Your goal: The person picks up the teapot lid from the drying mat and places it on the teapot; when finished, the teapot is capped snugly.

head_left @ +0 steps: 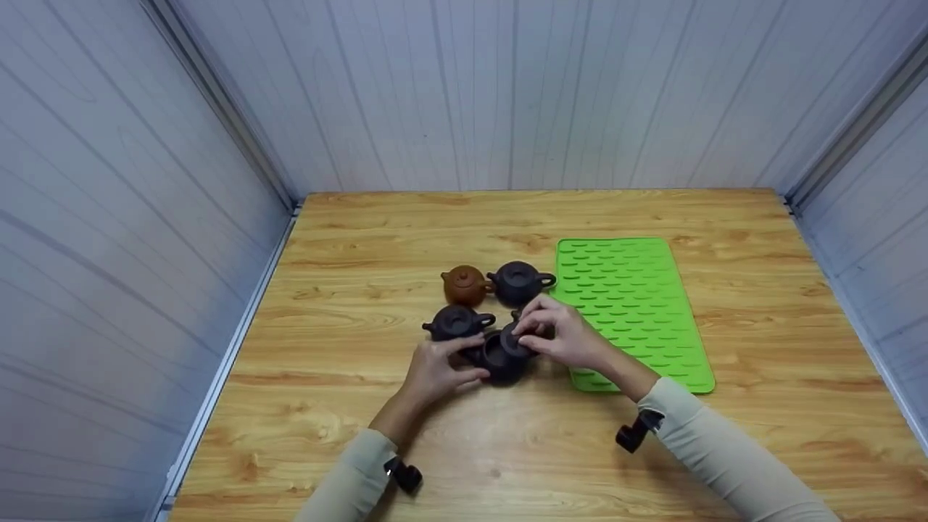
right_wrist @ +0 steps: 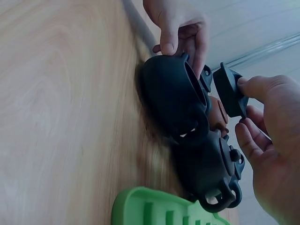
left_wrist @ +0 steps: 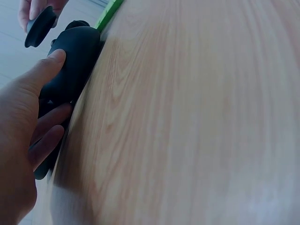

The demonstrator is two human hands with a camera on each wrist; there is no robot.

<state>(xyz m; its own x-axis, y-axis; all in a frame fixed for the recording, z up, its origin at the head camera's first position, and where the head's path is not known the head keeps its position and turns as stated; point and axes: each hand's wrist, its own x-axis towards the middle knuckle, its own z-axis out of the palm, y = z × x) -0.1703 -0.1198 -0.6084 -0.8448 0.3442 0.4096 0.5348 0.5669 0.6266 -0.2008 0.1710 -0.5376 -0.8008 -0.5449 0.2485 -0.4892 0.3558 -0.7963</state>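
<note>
A dark teapot (head_left: 504, 370) without its lid stands at the front of a group, its round mouth uncovered. My left hand (head_left: 435, 368) holds its side between thumb and fingers. Above and to the right of the mouth, my right hand (head_left: 569, 337) pinches a dark round lid (right_wrist: 227, 91), which is tilted and apart from the pot. The right wrist view shows another dark teapot (right_wrist: 201, 161), lidded with a round knob, right beside the uncovered one. My right hand mostly covers that pot in the head view.
Close behind stand a small brown teapot (head_left: 465, 286) and a dark lidded teapot (head_left: 518, 283). One more dark teapot (head_left: 454, 322) touches the group's left side. A green ridged mat (head_left: 631, 312) lies to the right on the wooden table (head_left: 348, 435). Pale panels enclose the table.
</note>
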